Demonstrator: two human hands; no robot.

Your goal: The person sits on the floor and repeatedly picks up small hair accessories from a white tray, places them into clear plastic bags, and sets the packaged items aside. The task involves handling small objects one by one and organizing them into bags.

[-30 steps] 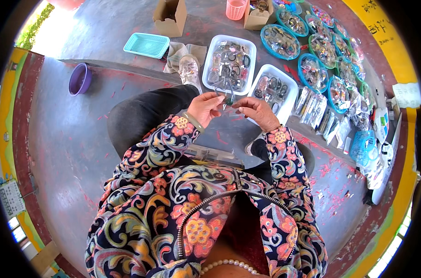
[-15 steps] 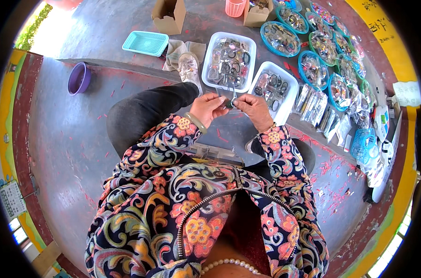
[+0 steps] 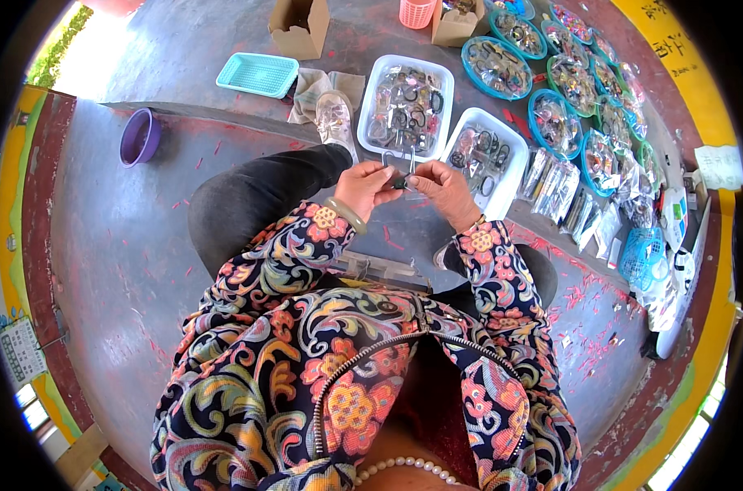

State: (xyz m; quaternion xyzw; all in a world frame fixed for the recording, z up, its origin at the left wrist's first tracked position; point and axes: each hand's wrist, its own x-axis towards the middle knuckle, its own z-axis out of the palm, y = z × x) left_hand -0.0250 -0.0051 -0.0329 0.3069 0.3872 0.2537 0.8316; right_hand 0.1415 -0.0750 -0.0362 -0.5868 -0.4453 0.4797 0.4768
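Observation:
Both my hands meet in front of the white trays, fingers pinched round what looks like a small clear plastic bag (image 3: 401, 166) with a dark item at its lower end. My left hand (image 3: 362, 190), with a pale bangle at its wrist, grips the left side. My right hand (image 3: 448, 191) pinches the right side. The bag's clear edges glint upward; the dark item is too small to name. Just beyond is a white tray (image 3: 369, 94) of small clear packets with dark rings. A second white tray (image 3: 515, 176) of similar pieces stands right of my right hand.
Round blue and green baskets (image 3: 465, 72) full of packets crowd the far right, beside a row of clear packets (image 3: 549, 186). A turquoise basket (image 3: 257, 75), cardboard box (image 3: 304, 41) and pink basket (image 3: 417, 11) stand farther off. At left is a purple basin (image 3: 134, 146).
My right hand has shifted slightly and its fingers sit a little higher on the bag. The dark item now shows more plainly between my hands. Little else has moved.

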